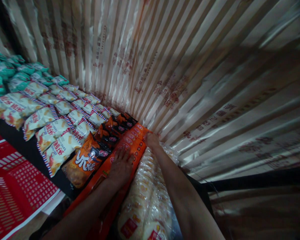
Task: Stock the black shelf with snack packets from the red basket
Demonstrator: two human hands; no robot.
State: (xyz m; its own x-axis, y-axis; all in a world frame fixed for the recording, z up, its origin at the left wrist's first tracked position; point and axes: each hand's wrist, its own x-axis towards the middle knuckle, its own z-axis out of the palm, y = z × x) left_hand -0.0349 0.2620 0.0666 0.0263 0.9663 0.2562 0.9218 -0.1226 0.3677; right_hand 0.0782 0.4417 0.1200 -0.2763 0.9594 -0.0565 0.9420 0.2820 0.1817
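Observation:
A row of orange snack packets (128, 141) stands tightly packed, running away from me toward the wall. My left hand (121, 166) lies flat on top of them, its fingers spread. At the far end of the row, my right hand (151, 140) reaches over and touches the last packets; its fingers are mostly hidden. Under my right forearm are clear-wrapped long packs of round pale biscuits (145, 186), side by side. Left of the orange row, black-and-orange snack bags (86, 160) stand in a line, the front one largest in view.
Several rows of white snack bags (52, 133) with striped edges fill the shelf to the left. Green bags (12, 71) lie beyond them. A red plastic basket (17, 186) is at lower left. Pleated printed sheeting (165, 76) forms the wall behind, with a dark bar (255, 180) at right.

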